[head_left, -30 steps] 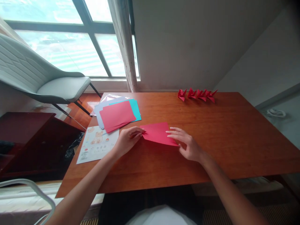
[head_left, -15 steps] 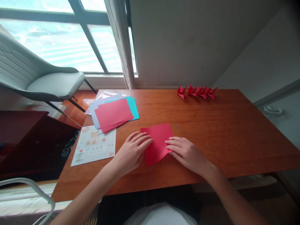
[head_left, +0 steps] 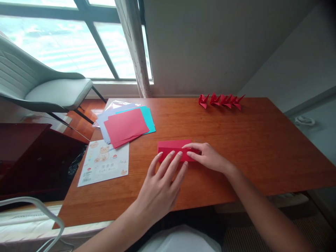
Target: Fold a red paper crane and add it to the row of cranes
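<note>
A sheet of red origami paper (head_left: 173, 144) lies on the table, its near part turned up over the far part so that it forms a wide strip. My left hand (head_left: 164, 180) is spread flat, with the fingertips at the paper's near side. At the right end, my right hand (head_left: 210, 156) grips the turned-up layer between thumb and fingers. Its fingertips partly cover that end of the paper.
Several red folded paper cranes (head_left: 222, 100) stand in a row at the table's far edge. To the left lie red sheets (head_left: 127, 126), blue and teal sheets and a bear-printed cover sheet (head_left: 103, 164). A grey chair (head_left: 59, 92) stands by the window.
The red paper, flat before, is now folded over away from me. My left hand has moved to the near side with its fingers spread; my right hand has shifted slightly up.
</note>
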Demonstrator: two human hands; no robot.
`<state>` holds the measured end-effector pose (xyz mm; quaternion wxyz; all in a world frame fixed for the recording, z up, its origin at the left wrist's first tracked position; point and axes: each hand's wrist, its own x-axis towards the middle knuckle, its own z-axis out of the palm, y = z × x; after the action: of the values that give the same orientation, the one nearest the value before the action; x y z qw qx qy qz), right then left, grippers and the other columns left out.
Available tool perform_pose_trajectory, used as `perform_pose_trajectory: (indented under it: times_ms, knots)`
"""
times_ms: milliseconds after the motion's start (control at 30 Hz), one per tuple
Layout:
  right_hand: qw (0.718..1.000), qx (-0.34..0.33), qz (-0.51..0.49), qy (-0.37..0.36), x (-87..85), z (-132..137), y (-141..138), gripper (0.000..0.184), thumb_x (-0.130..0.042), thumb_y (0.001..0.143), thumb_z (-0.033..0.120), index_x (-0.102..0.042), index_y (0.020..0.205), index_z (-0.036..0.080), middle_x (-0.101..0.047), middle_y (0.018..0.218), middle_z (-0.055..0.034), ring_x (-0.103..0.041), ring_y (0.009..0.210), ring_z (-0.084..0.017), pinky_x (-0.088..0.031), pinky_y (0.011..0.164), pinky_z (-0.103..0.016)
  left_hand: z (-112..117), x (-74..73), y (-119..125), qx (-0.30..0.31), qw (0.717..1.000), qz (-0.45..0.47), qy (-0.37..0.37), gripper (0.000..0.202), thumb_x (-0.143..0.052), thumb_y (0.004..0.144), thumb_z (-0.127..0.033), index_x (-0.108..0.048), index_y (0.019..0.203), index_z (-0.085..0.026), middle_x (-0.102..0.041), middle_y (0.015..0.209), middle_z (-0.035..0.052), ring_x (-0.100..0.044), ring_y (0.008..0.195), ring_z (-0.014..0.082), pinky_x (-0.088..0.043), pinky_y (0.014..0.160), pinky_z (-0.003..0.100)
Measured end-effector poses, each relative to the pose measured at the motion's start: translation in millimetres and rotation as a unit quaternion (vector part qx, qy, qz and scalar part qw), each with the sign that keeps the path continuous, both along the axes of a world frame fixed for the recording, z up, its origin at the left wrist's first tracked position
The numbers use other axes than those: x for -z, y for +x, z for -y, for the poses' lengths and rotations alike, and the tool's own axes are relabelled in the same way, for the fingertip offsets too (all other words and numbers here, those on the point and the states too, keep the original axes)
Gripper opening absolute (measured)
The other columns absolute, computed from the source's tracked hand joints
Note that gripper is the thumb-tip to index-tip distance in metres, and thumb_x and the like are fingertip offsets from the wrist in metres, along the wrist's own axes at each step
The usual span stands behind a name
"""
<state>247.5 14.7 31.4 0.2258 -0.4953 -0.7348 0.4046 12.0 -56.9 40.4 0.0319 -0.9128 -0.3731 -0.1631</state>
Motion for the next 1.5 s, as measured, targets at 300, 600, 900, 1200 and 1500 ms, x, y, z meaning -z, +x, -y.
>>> perform_pose_trajectory:
  times_ms: [300,600,900,1200,1500]
  knots:
    - [0.992,0.028,0.069,0.104,2.6,-10,-2,0.031,-0.056,0.092,0.017,-0.071,0.119,0.019,-0.074,0.121,-0.0088,-0.069,0.112,-0.024,-0.054,0.101,-0.04,-12,24.3,17,-0.047,0.995,-0.06,-0.057,0.068,-0.047,0.097,-0.058,-0.045,0.151,-0.017,-0.036,0.163,0.0157,-0.033,0.149,0.0375,-0.024,0.12,0.056]
    - [0.925,0.065,0.204,0.314,30.0,47,-20,0.034,-0.052,0.097,0.015,-0.064,0.129,0.015,-0.065,0.135,-0.0133,-0.057,0.128,-0.029,-0.05,0.108,-0.047,-25,26.0,19,-0.056,0.993,-0.063,-0.088,0.073,-0.048,0.096,-0.059,-0.039,0.155,-0.017,-0.034,0.163,0.0161,-0.033,0.149,0.0371,-0.024,0.121,0.054]
    - [0.928,0.07,0.209,0.301,45.4,57,-21,0.048,-0.052,0.097,0.017,-0.051,0.145,0.018,-0.057,0.147,-0.0138,-0.049,0.14,-0.031,-0.046,0.111,-0.051,-31,29.9,19,-0.054,0.991,-0.049,-0.108,0.07,-0.05,0.096,-0.056,-0.042,0.153,-0.016,-0.035,0.163,0.0166,-0.032,0.15,0.037,-0.022,0.121,0.054]
    - [0.927,0.064,0.221,0.297,50.5,58,-21,0.049,-0.054,0.096,0.019,-0.05,0.145,0.017,-0.057,0.146,-0.0142,-0.048,0.14,-0.032,-0.046,0.11,-0.053,-33,30.1,18,-0.05,0.988,-0.053,-0.133,0.069,-0.047,0.097,-0.057,-0.041,0.153,-0.016,-0.032,0.164,0.0168,-0.03,0.151,0.0368,-0.021,0.122,0.054]
    - [0.93,0.065,0.214,0.291,50.4,58,-21,0.052,-0.054,0.096,0.018,-0.047,0.147,0.018,-0.057,0.147,-0.0143,-0.048,0.14,-0.032,-0.046,0.111,-0.054,-35,30.6,17,-0.047,0.989,-0.045,-0.136,0.07,-0.045,0.097,-0.058,-0.04,0.153,-0.016,-0.031,0.165,0.0172,-0.029,0.151,0.0371,-0.022,0.122,0.054]
